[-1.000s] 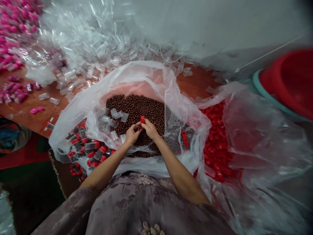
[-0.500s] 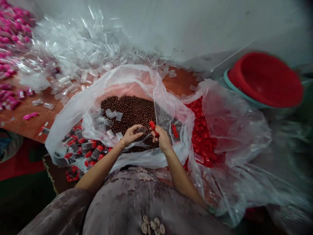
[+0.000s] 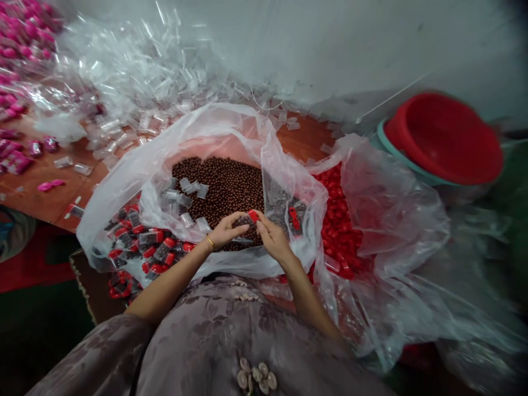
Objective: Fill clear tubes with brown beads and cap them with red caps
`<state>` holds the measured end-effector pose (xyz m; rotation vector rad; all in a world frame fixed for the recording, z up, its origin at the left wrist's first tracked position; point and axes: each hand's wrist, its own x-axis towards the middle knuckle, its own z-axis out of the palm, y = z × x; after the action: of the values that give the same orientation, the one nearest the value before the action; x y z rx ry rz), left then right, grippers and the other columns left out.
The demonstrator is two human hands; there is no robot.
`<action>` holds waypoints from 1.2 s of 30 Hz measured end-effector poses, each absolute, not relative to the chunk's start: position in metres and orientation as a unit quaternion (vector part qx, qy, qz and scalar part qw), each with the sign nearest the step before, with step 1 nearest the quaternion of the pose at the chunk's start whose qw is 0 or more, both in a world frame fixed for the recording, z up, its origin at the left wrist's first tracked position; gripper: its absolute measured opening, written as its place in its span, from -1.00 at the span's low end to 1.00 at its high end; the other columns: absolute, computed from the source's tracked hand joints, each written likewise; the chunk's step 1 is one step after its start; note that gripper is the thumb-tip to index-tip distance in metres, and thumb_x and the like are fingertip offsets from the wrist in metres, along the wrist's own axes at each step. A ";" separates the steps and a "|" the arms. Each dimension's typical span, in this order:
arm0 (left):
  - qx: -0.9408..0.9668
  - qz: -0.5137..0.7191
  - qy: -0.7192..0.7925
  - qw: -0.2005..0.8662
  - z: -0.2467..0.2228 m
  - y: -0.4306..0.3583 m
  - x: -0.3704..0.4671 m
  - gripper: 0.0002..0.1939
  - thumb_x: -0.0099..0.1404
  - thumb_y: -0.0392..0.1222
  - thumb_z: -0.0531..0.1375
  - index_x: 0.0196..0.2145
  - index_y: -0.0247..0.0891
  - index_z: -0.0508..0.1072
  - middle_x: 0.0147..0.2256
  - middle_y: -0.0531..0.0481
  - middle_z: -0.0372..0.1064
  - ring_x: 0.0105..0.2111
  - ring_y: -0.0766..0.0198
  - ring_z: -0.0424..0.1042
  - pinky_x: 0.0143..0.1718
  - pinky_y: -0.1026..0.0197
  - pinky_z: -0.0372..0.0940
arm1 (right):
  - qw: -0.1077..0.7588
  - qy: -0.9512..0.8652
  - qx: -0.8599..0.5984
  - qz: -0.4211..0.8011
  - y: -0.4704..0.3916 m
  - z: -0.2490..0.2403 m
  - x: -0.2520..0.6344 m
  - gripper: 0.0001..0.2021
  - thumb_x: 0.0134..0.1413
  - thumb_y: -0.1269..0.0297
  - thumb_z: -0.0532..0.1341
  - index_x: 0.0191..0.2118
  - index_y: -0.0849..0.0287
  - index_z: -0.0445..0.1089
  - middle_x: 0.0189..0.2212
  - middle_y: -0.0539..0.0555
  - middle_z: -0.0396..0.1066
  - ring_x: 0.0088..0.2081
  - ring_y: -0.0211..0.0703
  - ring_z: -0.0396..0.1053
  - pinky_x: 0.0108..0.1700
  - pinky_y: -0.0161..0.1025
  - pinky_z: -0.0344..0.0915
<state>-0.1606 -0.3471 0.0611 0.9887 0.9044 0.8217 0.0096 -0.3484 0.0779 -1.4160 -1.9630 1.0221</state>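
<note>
My left hand (image 3: 224, 231) is closed around a small clear plastic container (image 3: 243, 221) that looks filled with dark brown balls. At the container's right end sits a red cap (image 3: 253, 215), gripped by the fingers of my right hand (image 3: 273, 237). Both hands are over a heap of small brown balls (image 3: 225, 181) lying in a translucent plastic bag (image 3: 111, 192). Several empty clear containers (image 3: 187, 187) rest on the heap's left side. A loose red cap piece (image 3: 294, 218) lies on the plastic to the right.
Filled containers with red caps (image 3: 152, 245) are piled at the left. Right of the balls is a bag of red caps (image 3: 340, 231). Clear containers (image 3: 140, 82) are heaped against the wall, pink pieces (image 3: 25, 33) far left. A red basin (image 3: 449, 137) stands at the right.
My right hand has brought the red cap leftward onto the container in my left hand. The two hands are now together; before, the cap and container were apart.
</note>
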 end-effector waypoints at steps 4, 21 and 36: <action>0.445 0.372 0.413 0.702 0.063 -0.349 -0.156 -0.50 0.07 0.09 0.19 -0.17 -0.36 0.30 -0.45 0.09 0.22 -0.55 0.48 0.17 -0.51 0.38 0.12 | 0.211 -0.767 -0.528 0.296 -0.351 0.086 0.010 -0.57 0.20 0.24 -0.11 0.12 0.24 0.19 -0.04 0.17 0.38 -0.09 -0.15 0.38 -0.10 -0.22 0.30; 0.445 0.274 0.382 0.763 0.071 -0.357 -0.151 -0.47 -0.01 0.15 0.22 -0.28 -0.38 0.30 -0.53 0.12 0.21 -0.63 0.51 0.11 -0.62 0.39 0.04 | 0.025 -0.894 -0.429 0.127 -0.368 0.107 0.030 -0.57 0.22 0.30 -0.16 0.08 0.45 0.16 -0.42 0.18 0.50 -0.39 -0.19 0.44 -0.42 -0.34 0.23; 0.545 0.221 0.417 0.693 0.069 -0.359 -0.145 -0.55 0.04 0.11 0.17 -0.33 -0.38 0.34 -0.52 0.09 0.24 -0.57 0.45 0.16 -0.53 0.36 0.10 | 0.030 -0.882 -0.455 0.119 -0.379 0.098 0.028 -0.55 0.12 0.33 -0.10 0.05 0.46 0.23 -0.51 0.16 0.48 -0.51 -0.19 0.37 -0.52 -0.33 0.13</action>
<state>-0.1454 -0.3586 0.0695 1.2163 0.9317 0.4944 0.0280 -0.3794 0.0983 -1.4018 -2.7190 0.3683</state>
